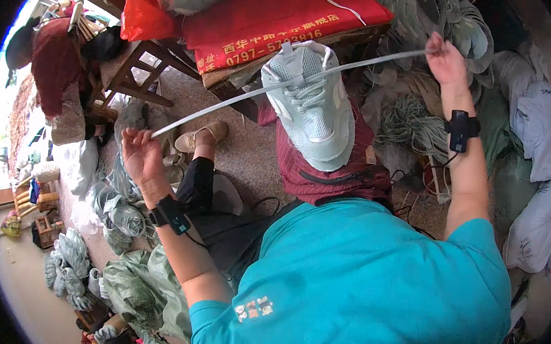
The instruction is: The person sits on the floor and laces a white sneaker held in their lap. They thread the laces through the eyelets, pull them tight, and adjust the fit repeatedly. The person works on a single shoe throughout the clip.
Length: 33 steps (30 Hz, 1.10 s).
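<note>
Both hands, left hand (pixel 139 155) and right hand (pixel 445 59), were closed on the ends of a pale lace (pixel 229 102) pulled taut through the mint-green sneaker (pixel 313 107) between them, red cushion (pixel 281 14) beyond.

Cluttered shoe workshop, heaped shoe uppers (pixel 74 266), stuffed sacks (pixel 537 212), wooden bench (pixel 141 74)

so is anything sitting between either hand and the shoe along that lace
Nothing visible does. The white lace runs taut from the left hand, through the pale green shoe, up to the right hand. Both stretches hang in open air, apart from the red cushion behind.
</note>
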### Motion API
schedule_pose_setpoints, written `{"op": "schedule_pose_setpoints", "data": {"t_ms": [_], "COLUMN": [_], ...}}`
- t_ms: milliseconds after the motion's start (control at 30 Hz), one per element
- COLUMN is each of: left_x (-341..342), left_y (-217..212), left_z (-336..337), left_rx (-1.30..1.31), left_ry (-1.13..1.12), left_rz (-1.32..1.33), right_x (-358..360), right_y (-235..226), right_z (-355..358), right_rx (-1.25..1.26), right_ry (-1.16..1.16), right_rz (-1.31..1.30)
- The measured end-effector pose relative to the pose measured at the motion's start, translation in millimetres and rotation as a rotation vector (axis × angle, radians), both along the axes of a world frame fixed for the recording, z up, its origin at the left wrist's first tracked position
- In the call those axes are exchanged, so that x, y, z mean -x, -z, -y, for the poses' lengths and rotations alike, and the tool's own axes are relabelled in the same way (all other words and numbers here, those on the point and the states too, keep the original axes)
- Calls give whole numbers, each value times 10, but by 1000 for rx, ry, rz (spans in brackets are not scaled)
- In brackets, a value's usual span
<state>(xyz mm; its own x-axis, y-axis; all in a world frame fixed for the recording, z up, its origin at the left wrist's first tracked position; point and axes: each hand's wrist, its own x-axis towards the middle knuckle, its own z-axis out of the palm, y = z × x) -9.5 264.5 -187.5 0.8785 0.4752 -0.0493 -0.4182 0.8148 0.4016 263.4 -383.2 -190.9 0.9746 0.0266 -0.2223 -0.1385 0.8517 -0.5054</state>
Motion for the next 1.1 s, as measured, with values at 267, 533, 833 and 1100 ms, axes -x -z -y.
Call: {"op": "schedule_pose_setpoints", "data": {"t_ms": [267,533,833,1100], "left_x": [-136,-604,-616,-705], "left_y": [179,-264,-108,-241], "left_z": [742,2186,2446,2371], "left_rx": [-454,-798,-852,-1004], "left_ry": [-203,168,351,419], "left_rz": [-551,-325,-367,-414], "right_x": [425,1042,1119,1027], "right_y": [277,-385,-298,-365], "right_z": [-190,-1602,-1716,-1690], "right_rx": [600,926,1111,1043], "right_ry": [-157,-470,-641,-680], "right_rz": [-179,410,496,418]}}
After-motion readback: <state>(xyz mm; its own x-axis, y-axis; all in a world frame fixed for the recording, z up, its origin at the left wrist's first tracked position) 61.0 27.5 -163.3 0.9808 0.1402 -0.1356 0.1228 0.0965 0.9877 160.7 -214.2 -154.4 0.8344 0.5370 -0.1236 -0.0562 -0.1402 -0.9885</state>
